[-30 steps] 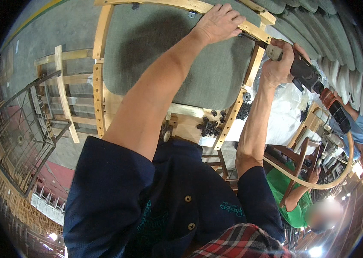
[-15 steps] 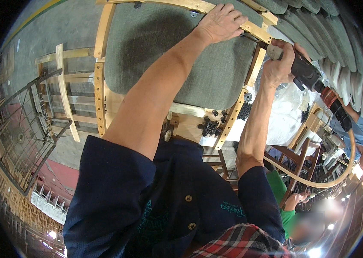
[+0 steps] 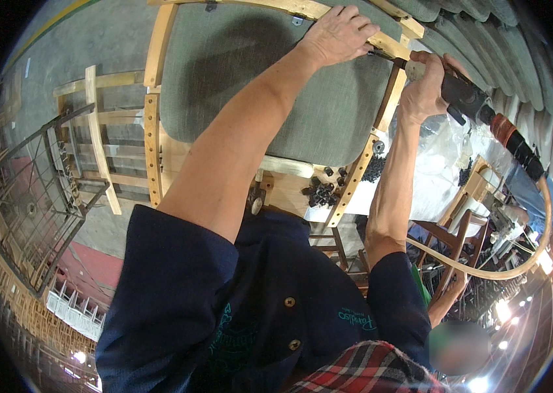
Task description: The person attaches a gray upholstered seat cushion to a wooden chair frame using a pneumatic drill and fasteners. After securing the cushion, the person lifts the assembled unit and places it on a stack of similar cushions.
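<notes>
A pale wooden chair frame (image 3: 153, 150) lies around a grey-green upholstered panel (image 3: 224, 85). My left hand (image 3: 342, 34) is closed over the frame's far rail, fingers curled round its edge. In my right hand (image 3: 424, 88) is a black air screwdriver (image 3: 465, 98) with a light nose, held tilted. Its bit points left along the underside of the rail, close to my left fingertips; the tip's contact is too small to make out. A small metal bracket (image 3: 297, 21) sits on the rail beside my left hand.
Black plastic pieces (image 3: 322, 193) lie in a heap on the board near me. A tan air hose (image 3: 486, 272) loops at the right. Grey cushions (image 3: 505, 59) are stacked at the far right. At the left stand a wire rack (image 3: 31, 209) and wooden slats (image 3: 101, 144). Another person (image 3: 446, 304) is at lower right.
The screwdriver's rear end and hose have swung slightly down and right, while my right hand has shifted a little. My left hand stays on the rail. The person at lower right has moved.
</notes>
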The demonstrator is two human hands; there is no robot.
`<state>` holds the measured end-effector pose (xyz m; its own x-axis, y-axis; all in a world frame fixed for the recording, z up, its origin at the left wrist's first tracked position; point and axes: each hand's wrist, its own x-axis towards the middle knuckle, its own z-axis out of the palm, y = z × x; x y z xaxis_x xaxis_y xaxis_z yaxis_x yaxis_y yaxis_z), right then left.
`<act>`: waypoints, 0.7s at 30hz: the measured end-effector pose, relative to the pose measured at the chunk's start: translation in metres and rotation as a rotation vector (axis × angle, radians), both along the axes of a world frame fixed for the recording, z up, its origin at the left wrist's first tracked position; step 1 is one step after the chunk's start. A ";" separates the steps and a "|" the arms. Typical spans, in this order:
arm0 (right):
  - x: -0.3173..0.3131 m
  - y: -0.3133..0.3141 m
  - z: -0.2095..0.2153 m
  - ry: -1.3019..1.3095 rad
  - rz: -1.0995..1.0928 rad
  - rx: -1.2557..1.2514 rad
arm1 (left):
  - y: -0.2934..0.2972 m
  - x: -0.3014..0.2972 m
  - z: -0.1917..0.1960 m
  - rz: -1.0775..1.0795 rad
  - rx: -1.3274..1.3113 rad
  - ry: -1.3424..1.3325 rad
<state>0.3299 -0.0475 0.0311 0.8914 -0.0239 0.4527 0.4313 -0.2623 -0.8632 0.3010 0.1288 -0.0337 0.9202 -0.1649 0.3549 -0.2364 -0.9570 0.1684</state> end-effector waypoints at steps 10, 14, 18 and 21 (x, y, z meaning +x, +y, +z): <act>-0.009 0.046 0.022 -0.225 0.041 0.041 | 0.000 0.001 -0.004 0.010 -0.015 0.001; 0.004 0.037 0.012 -0.243 0.020 0.049 | 0.001 0.002 -0.002 -0.005 -0.031 0.001; 0.007 0.035 0.014 -0.255 -0.017 -0.044 | -0.001 0.000 0.001 0.005 -0.013 0.008; 0.004 0.043 0.019 -0.303 -0.023 0.016 | -0.002 0.001 -0.004 0.022 -0.003 -0.026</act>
<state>0.3343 -0.0045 0.0498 0.7146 -0.0514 0.6977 0.6644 -0.2625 -0.6998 0.3017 0.1272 -0.0381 0.9140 -0.1433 0.3796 -0.2193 -0.9616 0.1651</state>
